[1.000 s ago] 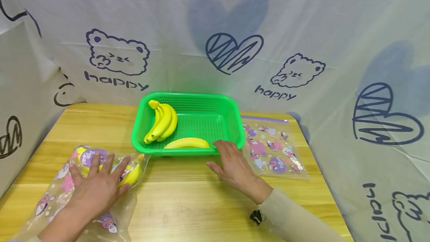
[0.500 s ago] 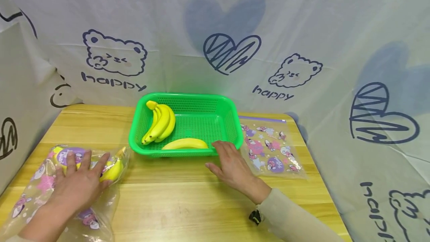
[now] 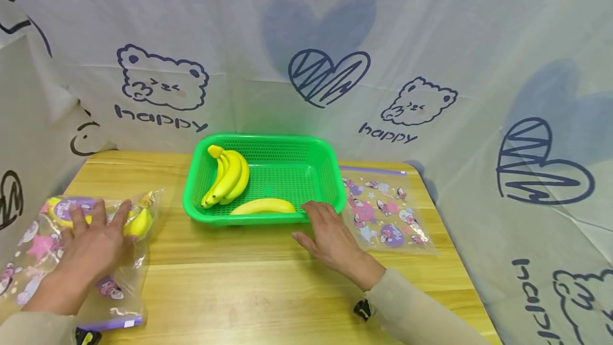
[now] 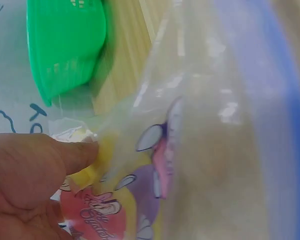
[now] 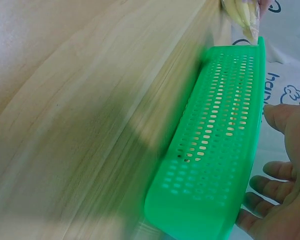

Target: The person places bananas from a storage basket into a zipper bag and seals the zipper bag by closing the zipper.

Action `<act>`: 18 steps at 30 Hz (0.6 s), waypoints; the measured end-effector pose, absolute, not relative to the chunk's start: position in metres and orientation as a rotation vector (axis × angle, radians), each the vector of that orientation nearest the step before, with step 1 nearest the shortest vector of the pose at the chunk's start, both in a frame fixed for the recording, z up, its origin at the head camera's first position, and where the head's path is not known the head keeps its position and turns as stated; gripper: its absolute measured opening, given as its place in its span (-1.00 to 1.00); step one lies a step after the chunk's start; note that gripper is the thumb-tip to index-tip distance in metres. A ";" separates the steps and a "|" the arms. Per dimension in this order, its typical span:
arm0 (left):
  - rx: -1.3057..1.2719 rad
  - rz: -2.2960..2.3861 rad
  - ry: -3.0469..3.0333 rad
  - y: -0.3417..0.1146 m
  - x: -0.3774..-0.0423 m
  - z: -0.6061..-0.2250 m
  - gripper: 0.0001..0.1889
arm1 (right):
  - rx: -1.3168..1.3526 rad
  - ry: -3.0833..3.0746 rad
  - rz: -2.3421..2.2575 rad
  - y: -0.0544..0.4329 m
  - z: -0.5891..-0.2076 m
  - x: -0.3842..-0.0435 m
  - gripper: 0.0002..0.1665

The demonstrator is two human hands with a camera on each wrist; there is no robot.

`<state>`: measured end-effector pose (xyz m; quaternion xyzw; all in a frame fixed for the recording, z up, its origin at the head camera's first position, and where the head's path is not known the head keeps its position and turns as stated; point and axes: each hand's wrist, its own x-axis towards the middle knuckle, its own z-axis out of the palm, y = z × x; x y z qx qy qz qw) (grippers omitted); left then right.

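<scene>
My left hand (image 3: pixel 93 244) rests with spread fingers on a clear printed zip bag (image 3: pixel 122 276) at the table's left. Inside lie bananas (image 3: pixel 139 222), partly covered by the hand and the print. In the left wrist view, the thumb lies straight along the bagged fruit. My right hand (image 3: pixel 335 241) is at the front right corner of a green plastic basket (image 3: pixel 263 220), fingertips at its rim and fingers loosely bent. Within that basket, a bunch of bananas (image 3: pixel 230 177) sits at the left. A single banana (image 3: pixel 263 206) lies along the front wall.
A second printed zip bag (image 3: pixel 385 212) lies flat to the right of the basket, its purple zip strip at the far end. The wooden table (image 3: pixel 239 292) meets a white patterned cloth (image 3: pixel 263 95) behind and at the sides.
The bag with bananas has moved left together with my left hand, away from the basket; its purple zip strip now shows at the near edge. My right hand stays at the basket's rim.
</scene>
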<state>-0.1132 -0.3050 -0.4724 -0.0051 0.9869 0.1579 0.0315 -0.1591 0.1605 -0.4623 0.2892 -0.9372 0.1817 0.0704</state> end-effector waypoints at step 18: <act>-0.061 0.553 2.987 -0.310 -0.127 -0.470 -0.09 | 0.850 -2.826 0.519 0.162 -0.464 -0.160 -0.22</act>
